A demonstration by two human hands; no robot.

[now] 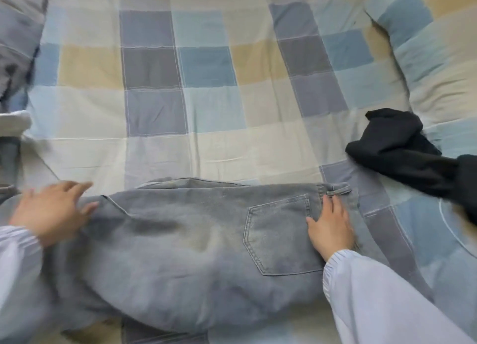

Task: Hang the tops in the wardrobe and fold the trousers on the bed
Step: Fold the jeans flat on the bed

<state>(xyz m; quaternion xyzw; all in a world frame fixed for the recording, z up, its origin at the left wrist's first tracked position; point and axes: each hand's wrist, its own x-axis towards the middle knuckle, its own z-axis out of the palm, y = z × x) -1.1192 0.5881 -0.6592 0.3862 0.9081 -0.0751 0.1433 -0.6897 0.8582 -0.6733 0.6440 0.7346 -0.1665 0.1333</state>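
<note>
A pair of grey jeans (185, 240) is lying across the near part of the bed (211, 142), the denim faded and soft-looking, its back pocket (278, 235) stitched in a neat five-sided outline and facing up. The waistband is pointing right, one belt loop (338, 190) sticking out at the corner, and the legs are running off to the left, partly blurred. The bedspread is showing as a patchwork of squares in cream, tan, pale blue and slate, quilted with white seams.

Two hands are working here, both in pale ribbed-cuff sleeves. The right hand (329, 227) is resting flat on the jeans just right of the pocket, fingers straight and reaching up to the waistband, gripping nothing. The left hand (51, 212) is spreading open over the leg end of the jeans, fingers splayed and loose; blur is making it hard to tell whether it is touching the cloth.

One black garment (402, 155), matte and crumpled, is lying well apart at the right. One patchwork pillow (426, 49) is sitting at the upper right.
</note>
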